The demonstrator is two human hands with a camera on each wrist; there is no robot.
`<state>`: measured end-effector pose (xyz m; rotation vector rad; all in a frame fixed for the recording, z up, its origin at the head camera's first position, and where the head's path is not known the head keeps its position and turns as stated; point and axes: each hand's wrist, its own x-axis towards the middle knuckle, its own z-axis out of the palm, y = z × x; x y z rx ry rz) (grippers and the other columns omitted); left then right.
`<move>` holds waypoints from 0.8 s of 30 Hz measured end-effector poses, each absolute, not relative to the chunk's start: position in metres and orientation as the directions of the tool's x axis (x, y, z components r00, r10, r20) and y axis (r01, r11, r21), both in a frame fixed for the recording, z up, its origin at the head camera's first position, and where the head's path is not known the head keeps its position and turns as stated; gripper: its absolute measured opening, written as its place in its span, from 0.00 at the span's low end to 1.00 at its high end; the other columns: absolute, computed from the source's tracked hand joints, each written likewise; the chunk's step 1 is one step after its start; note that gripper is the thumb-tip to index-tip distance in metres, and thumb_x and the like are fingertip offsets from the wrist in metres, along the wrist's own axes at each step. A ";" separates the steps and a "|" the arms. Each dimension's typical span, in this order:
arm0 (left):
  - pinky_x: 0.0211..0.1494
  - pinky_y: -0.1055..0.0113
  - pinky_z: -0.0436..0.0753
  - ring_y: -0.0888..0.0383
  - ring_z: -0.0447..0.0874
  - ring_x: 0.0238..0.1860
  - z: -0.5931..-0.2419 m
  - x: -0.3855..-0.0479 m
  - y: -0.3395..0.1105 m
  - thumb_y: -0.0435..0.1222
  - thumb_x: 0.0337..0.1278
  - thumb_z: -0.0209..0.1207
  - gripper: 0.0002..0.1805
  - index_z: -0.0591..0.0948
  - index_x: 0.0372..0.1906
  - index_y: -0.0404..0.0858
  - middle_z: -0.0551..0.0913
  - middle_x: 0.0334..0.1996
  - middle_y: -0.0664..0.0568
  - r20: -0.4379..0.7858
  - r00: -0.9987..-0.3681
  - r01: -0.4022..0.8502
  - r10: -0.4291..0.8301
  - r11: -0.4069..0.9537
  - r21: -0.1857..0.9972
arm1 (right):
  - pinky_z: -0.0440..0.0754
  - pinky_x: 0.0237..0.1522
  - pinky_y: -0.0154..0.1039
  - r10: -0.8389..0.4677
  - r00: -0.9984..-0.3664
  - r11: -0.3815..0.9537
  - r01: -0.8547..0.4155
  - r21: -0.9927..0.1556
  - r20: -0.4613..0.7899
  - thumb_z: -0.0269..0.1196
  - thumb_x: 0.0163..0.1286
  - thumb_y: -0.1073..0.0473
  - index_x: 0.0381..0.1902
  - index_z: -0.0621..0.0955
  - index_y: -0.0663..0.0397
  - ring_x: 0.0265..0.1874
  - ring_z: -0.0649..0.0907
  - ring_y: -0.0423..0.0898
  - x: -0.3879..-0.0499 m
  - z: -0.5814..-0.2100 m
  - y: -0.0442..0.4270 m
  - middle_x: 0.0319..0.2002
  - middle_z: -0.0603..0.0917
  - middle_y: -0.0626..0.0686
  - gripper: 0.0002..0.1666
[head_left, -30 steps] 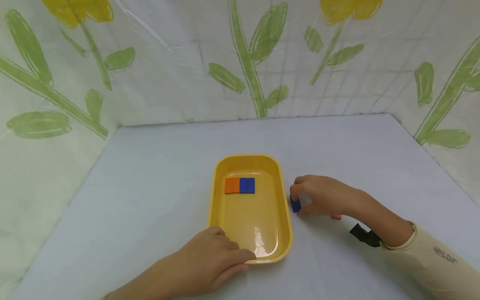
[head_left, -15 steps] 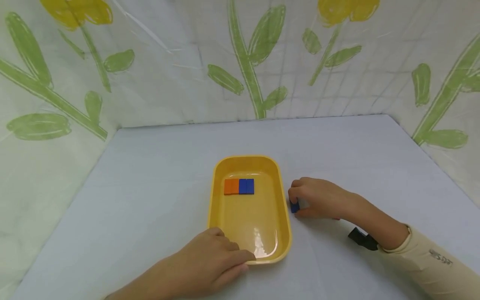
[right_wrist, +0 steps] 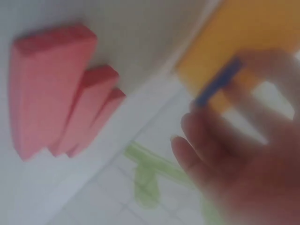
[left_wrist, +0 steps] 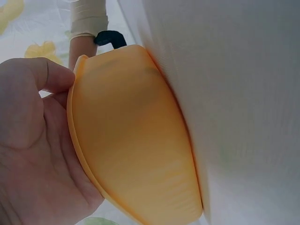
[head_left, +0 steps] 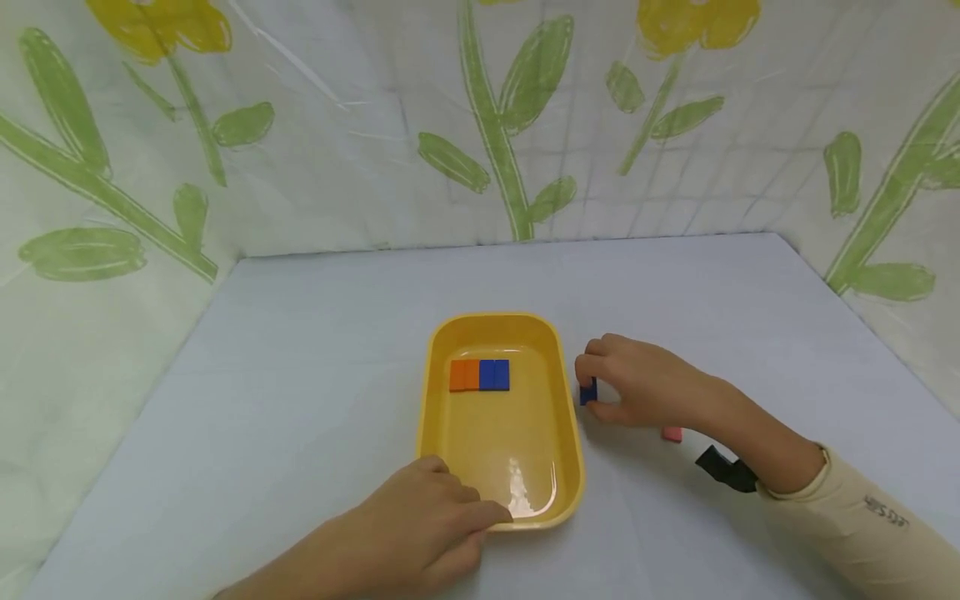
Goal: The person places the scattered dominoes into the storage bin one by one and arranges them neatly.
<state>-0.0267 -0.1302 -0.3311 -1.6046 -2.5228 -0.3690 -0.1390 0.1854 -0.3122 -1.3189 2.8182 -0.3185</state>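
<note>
My left hand (head_left: 420,529) grips the near left rim of a yellow tray (head_left: 573,475); the left wrist view shows the thumb (left_wrist: 56,77) on the tray's edge. Inside the tray, orange tiles (head_left: 464,375) and blue tiles (head_left: 494,375) lie side by side in one row. Just beyond the tray's right wall, my right hand (head_left: 645,379) pinches a small blue tile (head_left: 588,392) between thumb and fingers. In the right wrist view this blue tile (right_wrist: 218,82) appears edge-on and blurred, partly covered by the fingers.
Pink blocks (right_wrist: 51,89) stand on the table in the right wrist view; one pink block (head_left: 672,434) shows below my right forearm in the head view. A black strap-like piece (head_left: 726,469) sits at that wrist. A flower-painted sheet (head_left: 330,167) rises behind the white table (head_left: 300,333).
My right hand has moved slightly away from me with the blue tile, and more of the pink block shows under the forearm. The left hand stays on the tray's rim.
</note>
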 end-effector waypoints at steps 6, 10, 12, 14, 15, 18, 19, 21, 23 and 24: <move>0.40 0.69 0.68 0.71 0.70 0.25 -0.330 -0.025 -0.129 0.37 0.58 0.58 0.12 0.85 0.45 0.50 0.72 0.22 0.68 0.214 -0.456 0.888 0.864 0.427 0.167 | 0.80 0.37 0.37 -0.749 -0.646 0.624 -0.762 -0.173 0.148 0.73 0.58 0.58 0.35 0.79 0.44 0.37 0.75 0.42 -0.139 -0.299 0.182 0.37 0.79 0.43 0.12; 0.41 0.69 0.68 0.72 0.70 0.25 -0.328 -0.025 -0.129 0.37 0.59 0.58 0.12 0.86 0.45 0.50 0.72 0.22 0.69 0.191 -0.474 0.878 0.860 0.442 0.185 | 0.80 0.37 0.37 -0.757 -0.619 0.594 -0.785 -0.175 0.208 0.73 0.58 0.58 0.37 0.79 0.45 0.37 0.76 0.41 -0.142 -0.295 0.179 0.37 0.79 0.43 0.12; 0.41 0.69 0.69 0.72 0.69 0.25 -0.327 -0.024 -0.128 0.37 0.60 0.57 0.12 0.86 0.46 0.50 0.71 0.21 0.70 0.170 -0.484 0.870 0.858 0.451 0.198 | 0.80 0.38 0.37 -0.764 -0.600 0.575 -0.800 -0.173 0.237 0.73 0.59 0.58 0.38 0.79 0.46 0.38 0.76 0.41 -0.144 -0.292 0.177 0.38 0.79 0.43 0.13; 0.42 0.69 0.69 0.72 0.69 0.25 -0.326 -0.025 -0.128 0.38 0.61 0.56 0.12 0.86 0.46 0.50 0.71 0.21 0.70 0.148 -0.492 0.863 0.858 0.458 0.214 | 0.80 0.39 0.37 -0.768 -0.588 0.563 -0.809 -0.169 0.254 0.73 0.59 0.58 0.39 0.79 0.47 0.39 0.76 0.41 -0.146 -0.290 0.175 0.38 0.80 0.43 0.13; 0.42 0.69 0.69 0.72 0.69 0.25 -0.326 -0.025 -0.128 0.38 0.61 0.56 0.12 0.86 0.46 0.50 0.71 0.21 0.70 0.142 -0.494 0.861 0.858 0.459 0.220 | 0.80 0.40 0.37 -0.769 -0.586 0.562 -0.810 -0.168 0.256 0.73 0.59 0.58 0.39 0.80 0.48 0.39 0.76 0.41 -0.146 -0.289 0.174 0.39 0.80 0.44 0.14; 0.42 0.69 0.70 0.72 0.69 0.26 -0.325 -0.025 -0.128 0.38 0.60 0.57 0.12 0.86 0.45 0.50 0.73 0.22 0.69 0.138 -0.494 0.859 0.858 0.458 0.228 | 0.81 0.41 0.38 -0.770 -0.590 0.563 -0.807 -0.177 0.241 0.73 0.60 0.57 0.41 0.80 0.48 0.40 0.77 0.42 -0.146 -0.285 0.168 0.40 0.80 0.44 0.14; 0.42 0.69 0.69 0.72 0.69 0.26 -0.325 -0.026 -0.128 0.38 0.60 0.57 0.12 0.86 0.45 0.50 0.74 0.22 0.70 0.130 -0.496 0.857 0.859 0.459 0.235 | 0.81 0.41 0.38 -0.770 -0.594 0.567 -0.804 -0.179 0.232 0.74 0.60 0.56 0.41 0.80 0.48 0.40 0.77 0.42 -0.146 -0.285 0.166 0.40 0.81 0.45 0.14; 0.42 0.69 0.69 0.72 0.69 0.25 -0.325 -0.026 -0.128 0.38 0.60 0.57 0.12 0.86 0.45 0.50 0.74 0.22 0.70 0.123 -0.497 0.854 0.859 0.460 0.243 | 0.81 0.41 0.38 -0.771 -0.600 0.571 -0.800 -0.186 0.213 0.74 0.60 0.56 0.41 0.81 0.48 0.40 0.77 0.43 -0.147 -0.284 0.162 0.40 0.81 0.45 0.14; 0.41 0.69 0.69 0.73 0.67 0.24 -0.324 -0.026 -0.128 0.38 0.61 0.56 0.12 0.86 0.44 0.50 0.72 0.21 0.70 0.108 -0.502 0.848 0.858 0.464 0.256 | 0.80 0.41 0.38 -0.775 -0.599 0.570 -0.800 -0.187 0.202 0.74 0.60 0.55 0.41 0.81 0.47 0.39 0.77 0.43 -0.148 -0.285 0.159 0.40 0.81 0.45 0.14; 0.41 0.69 0.69 0.73 0.66 0.24 -0.323 -0.026 -0.128 0.38 0.62 0.56 0.11 0.86 0.44 0.50 0.71 0.20 0.71 0.101 -0.505 0.845 0.857 0.467 0.260 | 0.80 0.41 0.38 -0.779 -0.595 0.566 -0.803 -0.186 0.199 0.73 0.61 0.55 0.41 0.81 0.47 0.39 0.76 0.43 -0.149 -0.285 0.157 0.40 0.81 0.45 0.14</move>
